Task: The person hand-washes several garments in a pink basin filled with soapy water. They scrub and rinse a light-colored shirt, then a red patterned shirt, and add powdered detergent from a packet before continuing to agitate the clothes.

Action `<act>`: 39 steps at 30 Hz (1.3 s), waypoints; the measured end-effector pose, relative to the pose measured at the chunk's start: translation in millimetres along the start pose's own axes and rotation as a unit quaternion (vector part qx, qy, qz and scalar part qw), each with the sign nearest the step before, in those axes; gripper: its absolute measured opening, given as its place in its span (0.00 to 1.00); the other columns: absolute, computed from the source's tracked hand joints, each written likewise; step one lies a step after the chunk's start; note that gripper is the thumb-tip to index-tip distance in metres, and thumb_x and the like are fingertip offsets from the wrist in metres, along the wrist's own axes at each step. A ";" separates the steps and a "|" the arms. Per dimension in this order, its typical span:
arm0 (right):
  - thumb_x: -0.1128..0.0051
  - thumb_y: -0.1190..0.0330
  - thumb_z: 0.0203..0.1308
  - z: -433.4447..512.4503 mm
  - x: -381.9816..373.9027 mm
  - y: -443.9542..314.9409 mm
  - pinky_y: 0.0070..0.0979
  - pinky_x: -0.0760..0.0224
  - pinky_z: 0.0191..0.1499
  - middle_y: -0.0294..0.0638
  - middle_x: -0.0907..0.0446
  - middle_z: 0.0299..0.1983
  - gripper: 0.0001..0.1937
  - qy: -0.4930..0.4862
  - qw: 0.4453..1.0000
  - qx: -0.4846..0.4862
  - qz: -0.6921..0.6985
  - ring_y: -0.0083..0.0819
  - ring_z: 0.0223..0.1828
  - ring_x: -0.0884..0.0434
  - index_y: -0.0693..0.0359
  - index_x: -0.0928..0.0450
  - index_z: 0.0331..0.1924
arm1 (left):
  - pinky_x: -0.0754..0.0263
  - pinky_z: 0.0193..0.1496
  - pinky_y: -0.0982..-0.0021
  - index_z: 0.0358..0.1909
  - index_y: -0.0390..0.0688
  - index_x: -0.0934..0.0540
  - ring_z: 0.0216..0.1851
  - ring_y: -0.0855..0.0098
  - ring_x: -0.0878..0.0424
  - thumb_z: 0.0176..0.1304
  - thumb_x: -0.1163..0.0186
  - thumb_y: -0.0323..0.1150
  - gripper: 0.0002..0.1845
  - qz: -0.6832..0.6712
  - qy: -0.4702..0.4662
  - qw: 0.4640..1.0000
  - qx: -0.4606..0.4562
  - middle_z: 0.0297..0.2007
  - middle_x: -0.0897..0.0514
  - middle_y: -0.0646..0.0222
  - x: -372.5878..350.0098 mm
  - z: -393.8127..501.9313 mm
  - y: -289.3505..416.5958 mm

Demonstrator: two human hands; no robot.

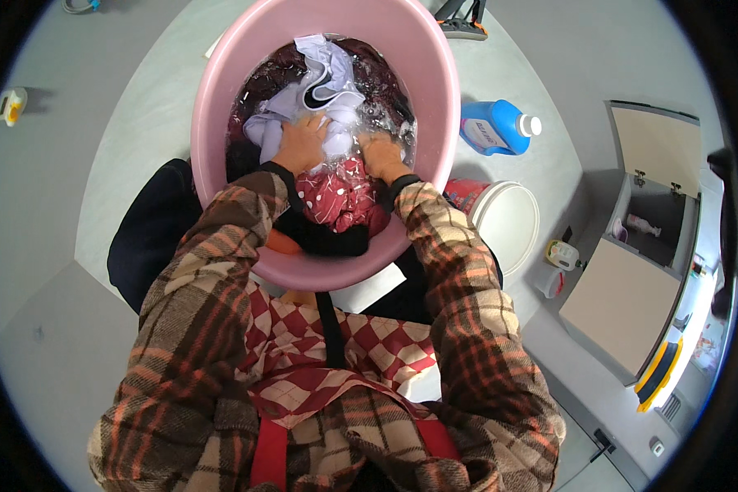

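A large pink plastic tub (430,123) holds soaking laundry in sudsy water. My left hand (302,142) is bent into a pale lavender garment (338,67) with dark trim, its fingertips sunk in the cloth. My right hand (381,154) is partly under the bubbly water at the garment's right side; water and foam hide its fingers. Close below both hands lies a red patterned cloth (338,194), wet and bunched. Dark maroon fabric (375,61) floats around the lavender piece. Black cloth (332,238) and an orange item (283,242) rest against the tub's near wall.
Right of the tub stand a blue detergent bottle (498,128) with a white cap and a lidded bucket (507,227). Farther right is a cabinet (621,301), one door raised. Small containers (561,254) sit beside it. A squeegee-like tool (464,27) stands beyond the tub.
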State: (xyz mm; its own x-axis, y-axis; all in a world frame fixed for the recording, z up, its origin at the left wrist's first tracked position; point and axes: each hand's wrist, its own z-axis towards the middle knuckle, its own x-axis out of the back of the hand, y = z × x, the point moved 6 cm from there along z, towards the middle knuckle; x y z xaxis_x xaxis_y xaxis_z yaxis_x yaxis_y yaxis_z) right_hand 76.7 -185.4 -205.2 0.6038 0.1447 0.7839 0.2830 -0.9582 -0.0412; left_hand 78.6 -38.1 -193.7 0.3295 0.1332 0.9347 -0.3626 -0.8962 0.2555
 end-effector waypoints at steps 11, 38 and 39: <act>0.29 0.56 0.33 -10.1 110.7 -30.7 0.35 0.37 0.54 0.47 0.33 0.49 0.37 0.280 0.941 0.127 0.145 0.46 0.52 0.35 0.53 0.33 0.53 | 0.36 0.47 0.59 0.43 0.54 0.23 0.45 0.61 0.26 0.40 0.39 0.31 0.22 -0.168 -0.050 0.974 -0.144 0.36 0.22 0.67 40.7 -47.5 31.9; 0.41 0.69 0.50 -245.7 353.2 3.5 0.23 0.29 0.37 0.40 0.22 0.33 0.11 0.458 0.598 0.237 0.614 0.27 0.34 0.22 0.67 0.24 0.35 | 0.35 0.50 0.64 0.38 0.45 0.24 0.45 0.59 0.28 0.39 0.36 0.28 0.18 -0.277 0.019 0.941 -0.195 0.37 0.23 0.62 118.1 -149.0 23.7; 0.42 0.68 0.50 -235.3 342.3 -1.0 0.23 0.28 0.36 0.40 0.22 0.32 0.11 0.435 0.625 0.251 0.598 0.26 0.33 0.22 0.67 0.23 0.35 | 0.34 0.49 0.64 0.37 0.46 0.22 0.45 0.60 0.28 0.39 0.34 0.30 0.18 -0.253 -0.024 0.951 -0.176 0.37 0.22 0.62 107.7 -149.4 21.3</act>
State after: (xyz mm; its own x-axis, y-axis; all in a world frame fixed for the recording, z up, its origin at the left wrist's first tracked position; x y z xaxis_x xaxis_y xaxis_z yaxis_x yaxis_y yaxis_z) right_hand 107.8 -193.0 209.0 0.0350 -0.9987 0.0381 0.3480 -0.0236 -0.9372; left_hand -23.9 20.4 -50.7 0.5763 0.4820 0.6600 -0.4138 -0.5244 0.7442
